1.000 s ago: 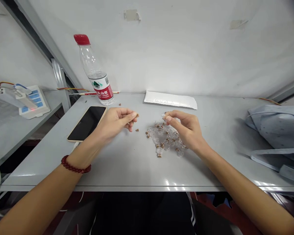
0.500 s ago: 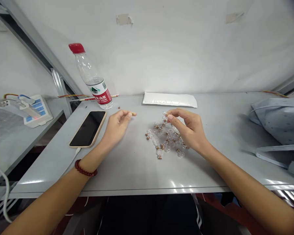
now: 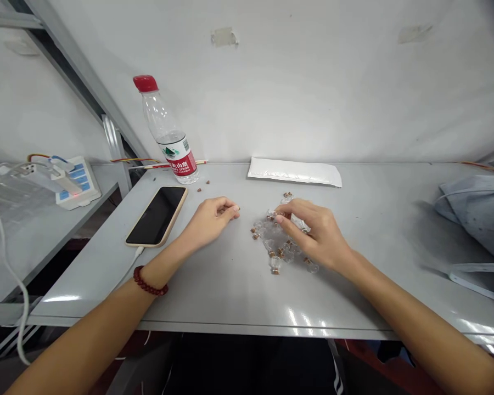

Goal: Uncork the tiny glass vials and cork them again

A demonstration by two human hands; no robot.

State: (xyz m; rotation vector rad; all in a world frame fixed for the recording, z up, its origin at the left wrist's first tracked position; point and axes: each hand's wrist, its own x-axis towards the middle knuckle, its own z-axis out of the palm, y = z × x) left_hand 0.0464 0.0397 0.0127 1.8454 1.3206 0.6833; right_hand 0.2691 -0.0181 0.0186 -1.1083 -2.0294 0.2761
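Beside the pile, my left hand (image 3: pixel 214 218) is closed in a pinch, with only the tip of a small tan piece (image 3: pixel 239 208) showing past the fingers. My right hand (image 3: pixel 319 227) reaches over the pile of tiny clear glass bottles (image 3: pixel 286 255) with brown cork stoppers. Its thumb and index finger close on one small glass bottle (image 3: pixel 270 214) at the pile's far left. Another corked bottle (image 3: pixel 287 195) lies just beyond my fingers. Part of the pile is hidden under my right hand.
A phone (image 3: pixel 157 216) on a white cable lies left of my left hand. Behind it stand a red-capped water bottle (image 3: pixel 183 162) and two brown bits (image 3: pixel 198 190). A white packet (image 3: pixel 294 171) lies along the wall, a power strip (image 3: pixel 80 186) at left, grey-blue fabric (image 3: pixel 475 214) at right.
My right hand has moved toward me, from the pile's far edge onto the bottles. My left hand has come slightly nearer the pile, its tan piece now mostly covered. The view has shifted a little.
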